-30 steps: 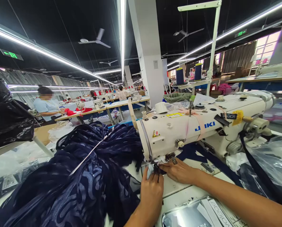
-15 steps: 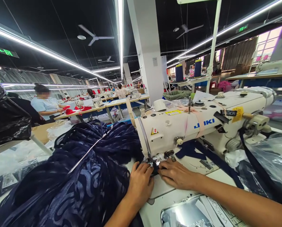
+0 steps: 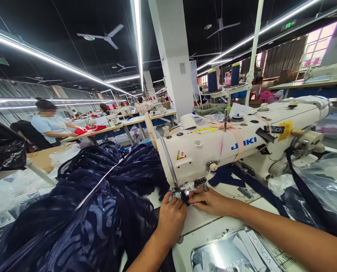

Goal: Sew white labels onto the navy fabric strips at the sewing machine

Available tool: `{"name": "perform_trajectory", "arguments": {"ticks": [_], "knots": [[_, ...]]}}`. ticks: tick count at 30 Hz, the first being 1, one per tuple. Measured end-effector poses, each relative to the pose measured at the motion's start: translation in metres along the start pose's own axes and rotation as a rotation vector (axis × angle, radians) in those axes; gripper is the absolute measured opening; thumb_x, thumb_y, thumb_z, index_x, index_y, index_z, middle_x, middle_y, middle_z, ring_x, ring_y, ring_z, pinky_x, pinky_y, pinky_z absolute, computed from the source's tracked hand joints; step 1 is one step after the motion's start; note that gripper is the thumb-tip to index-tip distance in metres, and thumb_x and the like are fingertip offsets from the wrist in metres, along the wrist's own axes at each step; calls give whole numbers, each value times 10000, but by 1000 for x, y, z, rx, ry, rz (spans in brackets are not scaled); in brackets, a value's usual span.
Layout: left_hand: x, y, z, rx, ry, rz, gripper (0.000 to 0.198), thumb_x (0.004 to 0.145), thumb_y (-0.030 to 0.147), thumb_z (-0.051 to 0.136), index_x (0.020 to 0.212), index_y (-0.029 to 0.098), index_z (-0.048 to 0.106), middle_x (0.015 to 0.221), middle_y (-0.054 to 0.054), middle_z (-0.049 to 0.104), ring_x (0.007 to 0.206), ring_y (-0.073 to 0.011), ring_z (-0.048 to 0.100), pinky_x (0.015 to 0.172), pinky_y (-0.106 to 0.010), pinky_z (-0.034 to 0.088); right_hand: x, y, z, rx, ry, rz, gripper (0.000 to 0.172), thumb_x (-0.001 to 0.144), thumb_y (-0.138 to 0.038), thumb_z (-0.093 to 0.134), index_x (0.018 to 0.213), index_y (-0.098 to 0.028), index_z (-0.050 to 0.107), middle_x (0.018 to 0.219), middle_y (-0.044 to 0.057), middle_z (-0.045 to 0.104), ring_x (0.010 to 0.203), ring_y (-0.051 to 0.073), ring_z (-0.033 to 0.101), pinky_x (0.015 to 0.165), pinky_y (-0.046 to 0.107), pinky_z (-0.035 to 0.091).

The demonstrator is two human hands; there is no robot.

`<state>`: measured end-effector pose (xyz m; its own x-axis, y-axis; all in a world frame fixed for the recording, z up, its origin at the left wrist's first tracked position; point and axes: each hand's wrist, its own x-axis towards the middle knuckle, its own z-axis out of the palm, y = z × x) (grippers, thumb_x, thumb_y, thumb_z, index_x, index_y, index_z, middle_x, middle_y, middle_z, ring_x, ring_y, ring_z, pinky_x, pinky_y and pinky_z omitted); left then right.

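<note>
My left hand [image 3: 172, 216], its fingers curled and close together, grips the dark navy fabric under the head of a white sewing machine [image 3: 196, 151]. From the other side, my right hand [image 3: 210, 202] pinches the same fabric near the presser foot. The small piece between my fingertips is mostly hidden by them and by the machine head. A large heap of navy patterned sheer fabric [image 3: 100, 200] lies to the left, with a thin white cord [image 3: 99, 183] across it. Navy strips [image 3: 230, 181] lie behind my right hand on the machine bed.
A shiny metal tray [image 3: 210, 251] with labels [image 3: 256, 247] stands at the front. Clear plastic bags [image 3: 326, 185] lie at the right and a black bag [image 3: 4, 145] at the left. Thread cones [image 3: 212, 81] stand behind. A co-worker [image 3: 48, 122] handles red cloth.
My left hand's fingers have curled in more at the machine head. My right hand stays nearly in place at the fabric. The whole view has shifted slightly.
</note>
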<state>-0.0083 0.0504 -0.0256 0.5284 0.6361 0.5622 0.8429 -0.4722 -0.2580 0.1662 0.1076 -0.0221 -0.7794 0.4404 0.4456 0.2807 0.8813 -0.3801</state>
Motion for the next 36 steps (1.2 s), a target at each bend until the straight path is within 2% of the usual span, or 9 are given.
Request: {"name": "perform_trajectory", "arguments": {"ticks": [3, 5, 8, 11, 26, 36], "knots": [[-4, -1, 0, -40, -23, 7, 198, 780, 72, 481, 650, 170, 595, 615, 10, 608, 639, -134, 561, 845, -353, 393, -1, -1, -1, -93, -35, -80, 232, 805, -88, 456, 938, -154, 633, 949, 65, 615, 873, 163, 556, 822, 280, 413], [-9, -2, -3, -96, -56, -8, 176, 782, 69, 475, 768, 172, 617, 737, -6, 650, 722, -147, 585, 882, -376, 374, -3, -4, 0, -177, -55, -108, 250, 815, -85, 423, 962, -150, 615, 963, 79, 597, 859, 173, 555, 809, 301, 421], [-17, -4, -11, -165, -151, -41, 283, 784, 48, 442, 982, 188, 588, 1005, -44, 639, 932, -184, 571, 938, -434, 327, -5, -8, 0, -259, -57, -111, 256, 817, -91, 406, 976, -153, 597, 997, 91, 573, 863, 190, 548, 801, 330, 426], [-20, -6, -20, -198, -268, -60, 387, 772, 16, 408, 1086, 200, 541, 1133, -58, 586, 1055, -207, 518, 951, -471, 314, -6, -10, 0, -269, -60, -109, 235, 811, -96, 417, 953, -161, 593, 985, 79, 572, 862, 192, 543, 800, 335, 427], [-14, -10, -29, -242, -472, -121, 476, 737, 19, 382, 1165, 192, 499, 1232, -69, 504, 1152, -236, 436, 979, -546, 263, -4, -16, 1, -389, -48, -135, 234, 821, -119, 403, 967, -125, 586, 964, 103, 580, 834, 207, 540, 735, 325, 450], [-10, -20, -20, -246, -434, -140, 468, 726, 53, 428, 1151, 228, 515, 1215, -73, 521, 1140, -243, 443, 970, -532, 268, -4, -8, 4, -286, -32, -43, 281, 801, -180, 459, 1053, -153, 578, 1098, 99, 579, 970, 219, 539, 864, 366, 399]]}}
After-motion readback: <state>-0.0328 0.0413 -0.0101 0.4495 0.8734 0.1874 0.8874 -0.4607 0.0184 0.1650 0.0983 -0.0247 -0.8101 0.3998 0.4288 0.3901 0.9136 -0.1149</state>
